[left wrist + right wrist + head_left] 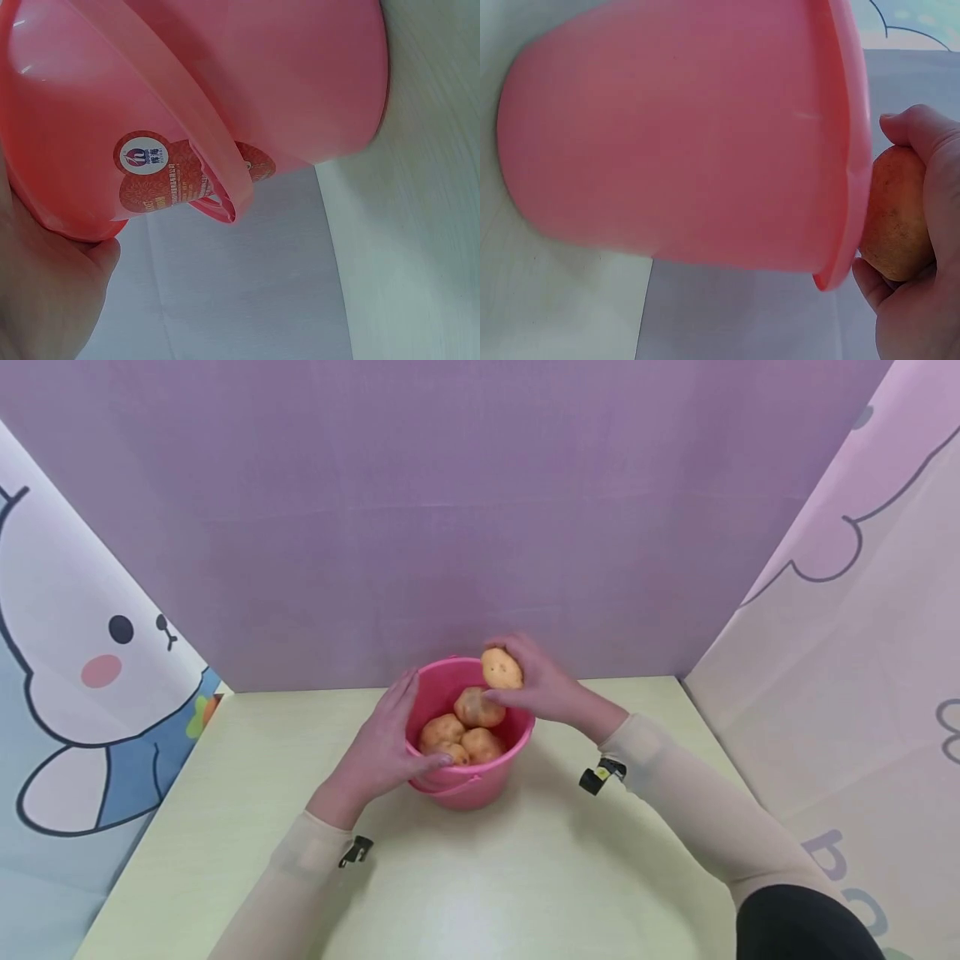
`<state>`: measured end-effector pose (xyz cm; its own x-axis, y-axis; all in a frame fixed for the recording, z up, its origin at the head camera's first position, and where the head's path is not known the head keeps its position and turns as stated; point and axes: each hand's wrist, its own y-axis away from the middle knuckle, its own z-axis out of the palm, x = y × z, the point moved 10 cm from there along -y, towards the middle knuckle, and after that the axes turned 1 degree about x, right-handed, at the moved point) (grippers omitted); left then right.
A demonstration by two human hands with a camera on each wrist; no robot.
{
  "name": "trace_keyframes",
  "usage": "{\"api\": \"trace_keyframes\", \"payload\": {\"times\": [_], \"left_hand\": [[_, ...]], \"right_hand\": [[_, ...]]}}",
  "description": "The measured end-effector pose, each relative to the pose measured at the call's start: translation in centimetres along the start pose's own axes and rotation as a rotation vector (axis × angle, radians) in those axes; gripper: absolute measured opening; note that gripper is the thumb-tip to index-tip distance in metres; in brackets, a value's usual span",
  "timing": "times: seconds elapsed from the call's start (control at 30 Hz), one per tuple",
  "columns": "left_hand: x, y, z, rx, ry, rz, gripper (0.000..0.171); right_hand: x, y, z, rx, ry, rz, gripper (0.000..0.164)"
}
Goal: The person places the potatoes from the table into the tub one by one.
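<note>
A pink bucket [467, 793] stands on the table with several potatoes [483, 745] inside it. My left hand [382, 739] holds the bucket by its left rim, the thumb lying over the front of the rim. In the left wrist view part of that hand [52, 292] shows against the rim. My right hand [546, 683] grips a potato [501, 668] at the bucket's back right rim, above the other potatoes. From the right wrist view, this potato [897, 214] sits between thumb and fingers right beside the rim.
The pale table [465, 893] ends at a purple backdrop [465, 527]. Printed cloth panels stand on the left [75, 693] and the right [847, 693]. The bucket's handle [187, 105] hangs down its side, near a red label [161, 180].
</note>
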<state>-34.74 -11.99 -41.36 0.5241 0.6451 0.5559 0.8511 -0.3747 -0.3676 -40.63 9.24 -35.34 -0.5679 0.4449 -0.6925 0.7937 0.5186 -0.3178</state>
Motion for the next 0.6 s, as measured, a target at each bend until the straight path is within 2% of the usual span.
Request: {"api": "trace_keyframes", "payload": {"times": [0.37,0.6], "left_hand": [[-0.2,0.0,0.0,0.003,0.015,-0.006,0.133],[-0.3,0.0,0.0,0.005,0.026,-0.003,0.131]], "right_hand": [[-1.5,-1.4,2.4,-0.047,0.016,-0.045,0.074],[-2.2,-2.0,3.9,-0.074,0.019,-0.035,0.073]]}}
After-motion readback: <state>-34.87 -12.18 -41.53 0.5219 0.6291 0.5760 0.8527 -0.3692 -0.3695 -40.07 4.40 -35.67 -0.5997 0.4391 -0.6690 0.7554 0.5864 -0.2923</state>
